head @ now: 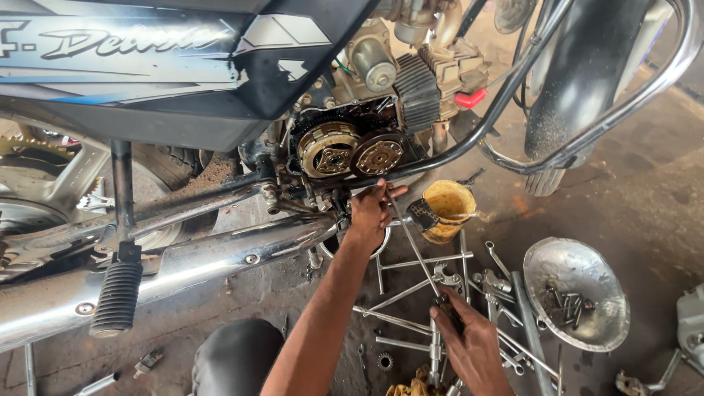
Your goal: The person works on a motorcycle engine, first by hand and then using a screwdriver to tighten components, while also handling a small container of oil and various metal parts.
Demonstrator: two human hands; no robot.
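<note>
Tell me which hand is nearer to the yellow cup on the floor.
The left. The left hand is up at the engine, just left of the yellow cup. The right hand is lower down among the wrenches, gripping a screwdriver.

From where I watch, the only label is the silver, white and blue lettered decal strip (pixel 139 44) running across the black motorcycle side panel (pixel 220 110) at about eleven o'clock, and I see no packages, signs or screens.
</note>
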